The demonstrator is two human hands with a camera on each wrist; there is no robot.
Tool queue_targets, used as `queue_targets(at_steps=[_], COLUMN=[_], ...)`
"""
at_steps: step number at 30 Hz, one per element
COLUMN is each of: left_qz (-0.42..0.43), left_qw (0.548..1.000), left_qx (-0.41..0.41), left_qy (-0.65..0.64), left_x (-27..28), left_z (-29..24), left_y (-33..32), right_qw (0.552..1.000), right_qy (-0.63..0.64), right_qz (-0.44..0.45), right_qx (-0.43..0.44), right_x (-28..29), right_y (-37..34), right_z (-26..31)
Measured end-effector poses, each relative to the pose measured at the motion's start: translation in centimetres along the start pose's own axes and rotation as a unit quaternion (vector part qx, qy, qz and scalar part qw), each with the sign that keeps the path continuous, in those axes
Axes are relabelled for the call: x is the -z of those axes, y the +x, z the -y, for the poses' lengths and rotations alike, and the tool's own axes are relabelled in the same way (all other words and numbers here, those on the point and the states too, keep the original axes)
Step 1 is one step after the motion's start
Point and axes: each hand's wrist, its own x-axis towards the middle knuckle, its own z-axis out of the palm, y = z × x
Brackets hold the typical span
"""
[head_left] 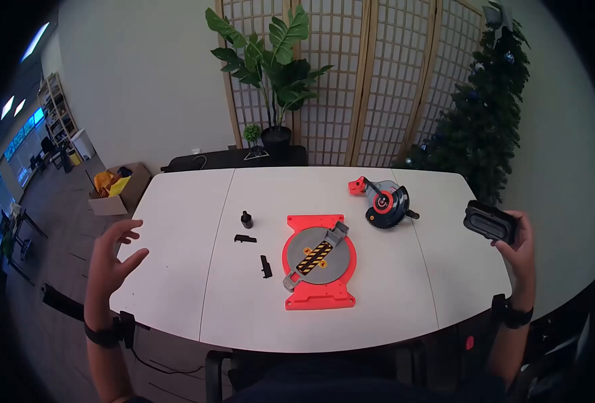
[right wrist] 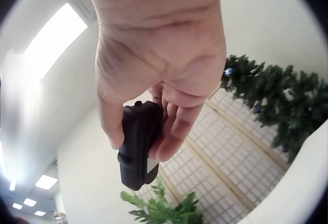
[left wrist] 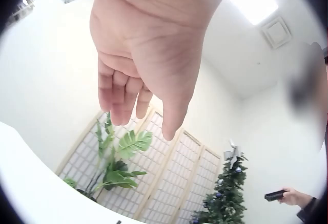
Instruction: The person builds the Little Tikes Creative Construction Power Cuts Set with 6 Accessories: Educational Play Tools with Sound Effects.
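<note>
A black oblong case (head_left: pixel 490 222) is pinched between the thumb and fingers of the right hand (head_left: pixel 522 252), raised by the table's right edge; the right wrist view shows the same black case (right wrist: pixel 139 144) in the hand (right wrist: pixel 159 65). The left hand (head_left: pixel 112 265) is held up at the table's left side, fingers spread and slightly bent, holding nothing; in the left wrist view the palm of that hand (left wrist: pixel 148 50) shows bare.
On the white table (head_left: pixel 170 269) lie a red base with a grey disc (head_left: pixel 337 262), a grey, red and black wheeled part (head_left: pixel 388 205), a small black knob (head_left: pixel 246 219) and two black clips (head_left: pixel 245 238). A cardboard box (head_left: pixel 136 191) stands on the floor at left.
</note>
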Motion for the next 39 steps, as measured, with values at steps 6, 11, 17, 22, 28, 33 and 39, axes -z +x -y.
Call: queue_targets(at_steps=[6, 11, 17, 22, 28, 33, 39], left_qz=[-0.029, -0.047, -0.065, -0.071, -0.073, -0.069, -0.067], left_qw=[0.994, 0.982, 0.97, 0.965, 0.968, 0.969, 0.968], left_qx=[0.097, 0.16, 0.192, 0.2, 0.196, 0.201, 0.2], left_qy=[-0.035, -0.087, -0.132, -0.152, -0.137, -0.128, -0.134], left_x=[-0.3, -0.5, -1.0, -1.5, -1.6, -1.6, -1.5], left_z=[6.4, 11.4, 14.5, 14.4, 14.5, 15.1, 15.0], left_y=[-5.1, -8.5, -10.8, -11.0, -10.2, -9.7, -9.2], right_qw=[0.991, 0.978, 0.964, 0.947, 0.927, 0.91, 0.866], right_qy=[0.038, 0.038, 0.05, 0.024, -0.169, -0.386, -0.482], right_qz=[-0.006, -0.011, -0.043, -0.036, 0.024, 0.051, 0.107], right_qx=[-0.126, -0.204, -0.256, -0.318, -0.334, -0.142, -0.081], right_x=[4.7, 8.3, 11.3, 12.6, 16.7, 19.1, 20.1], right_y=[-5.1, -9.4, -12.8, -13.6, -14.2, -15.3, -14.2], right_z=[-6.2, -10.5, -13.5, -15.0, -20.2, -24.2, -23.5])
